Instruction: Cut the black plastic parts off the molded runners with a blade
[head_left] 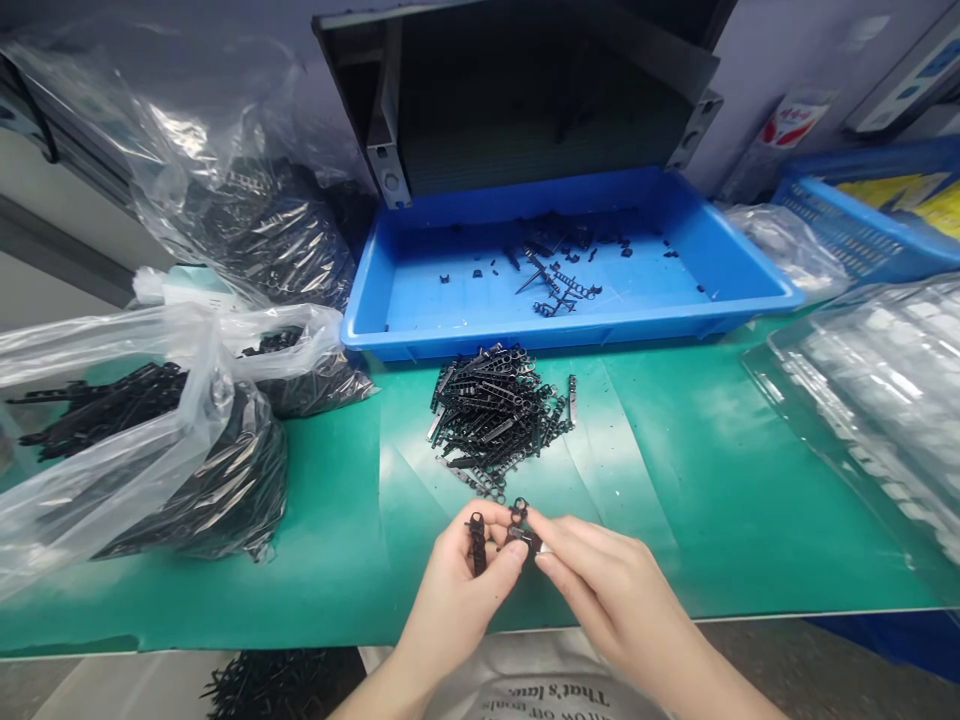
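Near the front edge of the green table, my left hand (469,575) is closed around small black plastic parts. One long black plastic strip (478,543) stands up between its thumb and fingers. A second black plastic piece (520,528), with a ring at its top, is pinched at the left fingertips. My right hand (611,575) meets it there, its thumb and forefinger closing on that same piece from the right. Fingers hide part of the piece. Just beyond both hands lies a heap of black plastic strips (491,410) with ringed ends.
A shallow blue tray (570,335) with scattered black bits stands behind the heap. Plastic bags of black parts (217,470) crowd the left side. Clear plastic trays (870,400) and a blue basket (862,215) are at right. A dark shelf (525,110) overhangs the blue tray.
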